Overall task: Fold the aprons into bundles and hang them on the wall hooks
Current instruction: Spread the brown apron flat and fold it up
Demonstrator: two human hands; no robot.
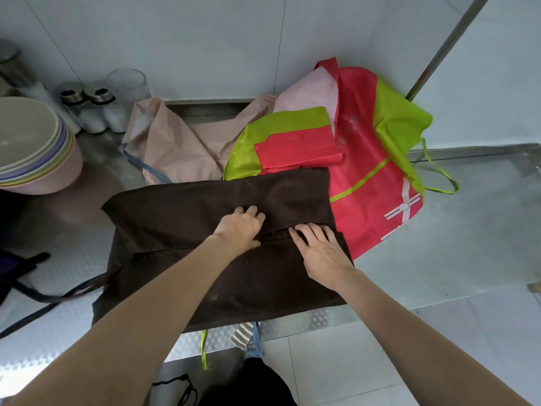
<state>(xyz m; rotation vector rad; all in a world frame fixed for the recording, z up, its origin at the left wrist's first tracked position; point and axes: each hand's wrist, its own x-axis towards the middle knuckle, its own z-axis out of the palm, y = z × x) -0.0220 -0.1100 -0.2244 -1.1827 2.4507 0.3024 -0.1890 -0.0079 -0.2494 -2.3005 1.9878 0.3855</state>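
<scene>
**Brown apron under both hands on steel counter**

Steel counter, embossed front edge, butted against white panel wall; white tile floor below. Brown apron flat mid-counter, partly folded. Left hand fingers curled, bunching a cloth fold at the tips. Right hand fingers spread wide, pressing flat just right of left fingertips. Beyond fingertips: folded red bundle on red-green apron; beige apron crumpled beyond left fingers. Far left of fingers: bowl stack, shakers, glass. Metal pole slanted far right. Brown strap trailing left, behind the wrists.
</scene>
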